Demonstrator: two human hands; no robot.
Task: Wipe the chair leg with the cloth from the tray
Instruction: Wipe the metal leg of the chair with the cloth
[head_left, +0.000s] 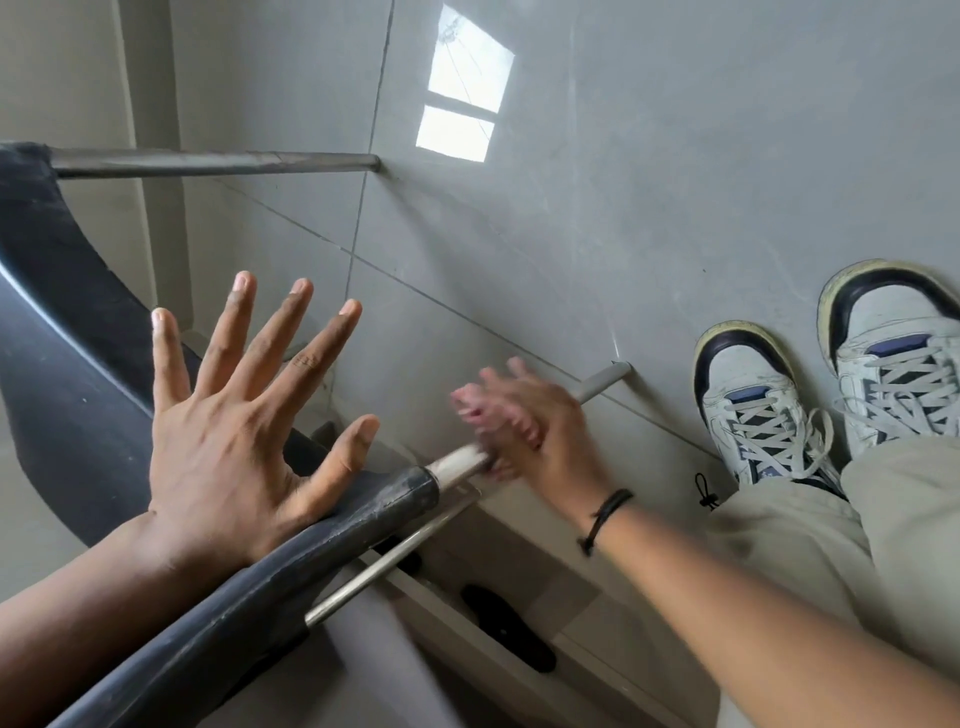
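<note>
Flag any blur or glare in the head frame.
Head view: the right hand and the pinkish cloth it rubs on the chair leg are motion-blurred; the left hand, spread open, is sharp. A bright window reflection glares on the glossy floor tiles. Wide-angle distortion bends the edges.

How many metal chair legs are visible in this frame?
2: one chair leg under the right hand near the shoes; another leg upper left, ending on the floor. Others may be hidden.

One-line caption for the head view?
Right hand rubs a pink cloth along the metal chair leg; left hand spread open above the seat.
</note>
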